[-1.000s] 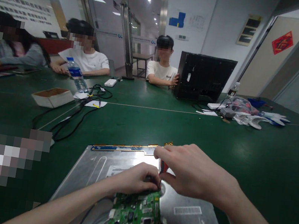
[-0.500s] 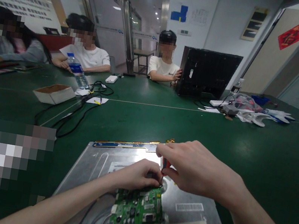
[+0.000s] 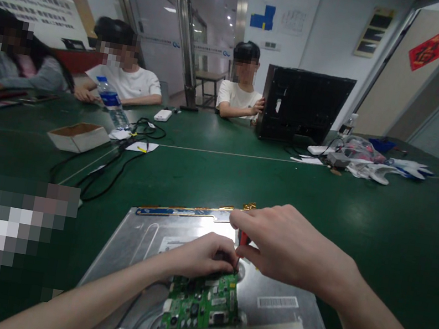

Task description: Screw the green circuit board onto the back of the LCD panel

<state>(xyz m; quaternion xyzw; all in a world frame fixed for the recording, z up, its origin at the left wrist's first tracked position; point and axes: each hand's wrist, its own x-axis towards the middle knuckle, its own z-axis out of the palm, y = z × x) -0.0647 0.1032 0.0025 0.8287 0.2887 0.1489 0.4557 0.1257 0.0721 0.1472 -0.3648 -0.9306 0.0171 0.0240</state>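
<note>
A metal panel (image 3: pixel 277 320) lies in front of me, with a green circuit board (image 3: pixel 202 305) on it. My right hand (image 3: pixel 285 246) is closed around a red and black screwdriver (image 3: pixel 244 240), whose shaft points down at the board's upper right corner. Beside the shaft, my left hand (image 3: pixel 206 255) has its fingers pinched together at the board's top edge. Whether something small is between those fingertips is hidden. A blue strip board (image 3: pixel 178 212) runs along the panel's far edge.
Across the green table (image 3: pixel 192 177) stand a black monitor (image 3: pixel 305 106), touched by a person's hand, and a water bottle (image 3: pixel 114 105). An open box (image 3: pixel 78 138) and black cables (image 3: pixel 117 170) lie left; white gloves (image 3: pixel 378 171) lie right. Two other people sit at far left.
The screwdriver handle has turned slightly in my right hand and shows more red. Both hands stay in nearly the same place.
</note>
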